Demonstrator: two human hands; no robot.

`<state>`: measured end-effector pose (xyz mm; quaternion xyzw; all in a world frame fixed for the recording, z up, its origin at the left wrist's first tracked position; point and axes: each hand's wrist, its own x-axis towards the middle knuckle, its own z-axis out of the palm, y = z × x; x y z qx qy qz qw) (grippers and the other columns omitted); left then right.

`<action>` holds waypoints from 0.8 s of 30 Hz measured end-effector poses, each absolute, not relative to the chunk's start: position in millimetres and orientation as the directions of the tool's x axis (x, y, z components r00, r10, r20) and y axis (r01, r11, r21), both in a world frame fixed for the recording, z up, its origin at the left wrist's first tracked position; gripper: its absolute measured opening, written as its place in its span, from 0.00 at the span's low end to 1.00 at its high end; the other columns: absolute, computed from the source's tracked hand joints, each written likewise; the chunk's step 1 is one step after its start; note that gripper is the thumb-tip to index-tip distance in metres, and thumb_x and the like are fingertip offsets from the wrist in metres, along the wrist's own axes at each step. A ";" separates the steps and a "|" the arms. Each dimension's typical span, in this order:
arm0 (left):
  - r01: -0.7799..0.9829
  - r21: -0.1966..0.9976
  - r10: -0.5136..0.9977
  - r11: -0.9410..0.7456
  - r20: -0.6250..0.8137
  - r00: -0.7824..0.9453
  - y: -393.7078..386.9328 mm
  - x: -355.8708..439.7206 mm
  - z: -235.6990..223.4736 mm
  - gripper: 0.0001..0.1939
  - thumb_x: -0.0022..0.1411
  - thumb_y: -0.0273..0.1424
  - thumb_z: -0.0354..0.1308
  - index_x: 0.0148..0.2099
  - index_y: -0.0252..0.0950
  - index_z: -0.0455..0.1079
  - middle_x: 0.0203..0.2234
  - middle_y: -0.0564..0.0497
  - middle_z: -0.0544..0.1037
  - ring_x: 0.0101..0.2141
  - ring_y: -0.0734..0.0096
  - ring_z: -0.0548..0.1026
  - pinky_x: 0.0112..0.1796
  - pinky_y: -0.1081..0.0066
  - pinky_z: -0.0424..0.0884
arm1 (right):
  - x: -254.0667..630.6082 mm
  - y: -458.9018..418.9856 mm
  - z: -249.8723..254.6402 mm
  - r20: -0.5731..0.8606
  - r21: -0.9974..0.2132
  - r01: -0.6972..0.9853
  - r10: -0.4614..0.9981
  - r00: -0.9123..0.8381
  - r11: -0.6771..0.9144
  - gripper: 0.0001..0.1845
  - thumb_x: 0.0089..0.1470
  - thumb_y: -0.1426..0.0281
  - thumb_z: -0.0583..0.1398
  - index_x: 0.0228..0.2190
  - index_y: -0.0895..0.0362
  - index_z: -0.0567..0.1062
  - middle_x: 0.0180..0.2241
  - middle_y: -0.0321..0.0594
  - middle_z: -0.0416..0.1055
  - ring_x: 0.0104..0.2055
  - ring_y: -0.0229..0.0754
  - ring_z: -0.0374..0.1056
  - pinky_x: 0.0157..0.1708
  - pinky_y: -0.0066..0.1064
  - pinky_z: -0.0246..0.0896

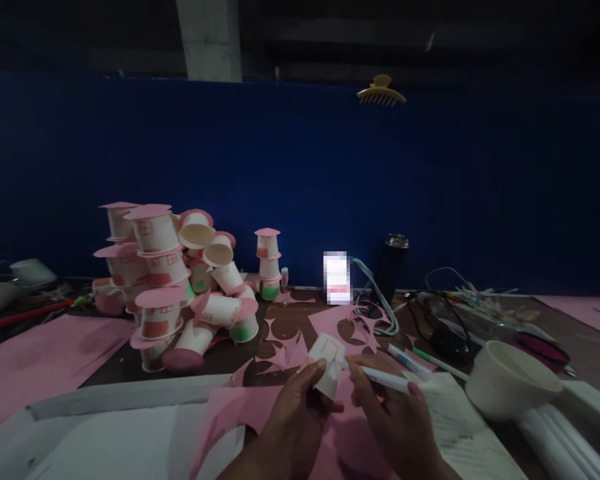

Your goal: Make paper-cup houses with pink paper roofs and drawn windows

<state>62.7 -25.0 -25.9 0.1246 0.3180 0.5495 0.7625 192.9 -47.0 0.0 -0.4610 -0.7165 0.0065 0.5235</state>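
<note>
My left hand [300, 407] is wrapped round a small white paper cup [330, 353], tilted, with reddish lines drawn on its side. In my right hand [387, 403] is a white marker pen [383, 378], its tip end close to the cup's wall; whether it touches is too blurred to tell. Pink paper [350, 440] lies under both hands. Beyond them sit pink paper scraps [285, 350] with round holes cut out. On the left, several paper cups [155, 233] with pink round tops stand stacked, and others lie on their sides.
A small cup tower [269, 270] stands at the back, left of a lit phone [337, 279] and a dark bottle [393, 270]. At right are a large white cup [510, 383], a green pen [440, 365] and a printed sheet [465, 427]. A white box [125, 433] lies front left.
</note>
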 end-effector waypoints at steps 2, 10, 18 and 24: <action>-0.756 0.543 0.916 0.366 -0.355 0.188 -25.2 62.7 -26.2 0.06 0.54 0.24 0.59 0.37 0.29 0.71 0.28 0.48 0.75 0.25 0.70 0.72 0.22 0.71 0.70 | 193.0 -47.3 1.8 0.747 -0.490 0.645 0.664 -0.036 0.586 0.12 0.59 0.66 0.54 0.31 0.55 0.76 0.29 0.40 0.77 0.34 0.41 0.74 0.39 0.30 0.68; -0.749 0.565 0.924 0.346 -0.345 0.167 -23.8 63.6 -25.2 0.06 0.53 0.24 0.60 0.36 0.28 0.72 0.28 0.47 0.76 0.24 0.71 0.71 0.21 0.72 0.69 | 192.6 -47.4 0.3 0.724 -0.516 0.649 0.690 -0.020 0.559 0.10 0.58 0.65 0.55 0.31 0.54 0.75 0.23 0.36 0.75 0.28 0.40 0.73 0.36 0.29 0.68; -0.729 0.611 0.949 0.308 -0.247 0.194 -28.1 62.8 -25.4 0.08 0.53 0.28 0.60 0.36 0.29 0.73 0.30 0.45 0.77 0.28 0.69 0.73 0.24 0.71 0.70 | 194.3 -47.3 0.0 0.710 -0.540 0.654 0.704 0.016 0.530 0.09 0.59 0.65 0.55 0.36 0.54 0.74 0.19 0.32 0.71 0.25 0.38 0.71 0.34 0.28 0.66; -0.746 0.599 0.957 0.291 -0.180 0.229 -28.3 63.6 -26.6 0.09 0.52 0.27 0.61 0.37 0.28 0.74 0.29 0.46 0.77 0.29 0.69 0.73 0.24 0.74 0.68 | 190.4 -48.0 -5.7 0.745 -0.511 0.631 0.667 -0.013 0.583 0.09 0.58 0.67 0.56 0.37 0.55 0.75 0.26 0.37 0.76 0.28 0.39 0.72 0.34 0.28 0.68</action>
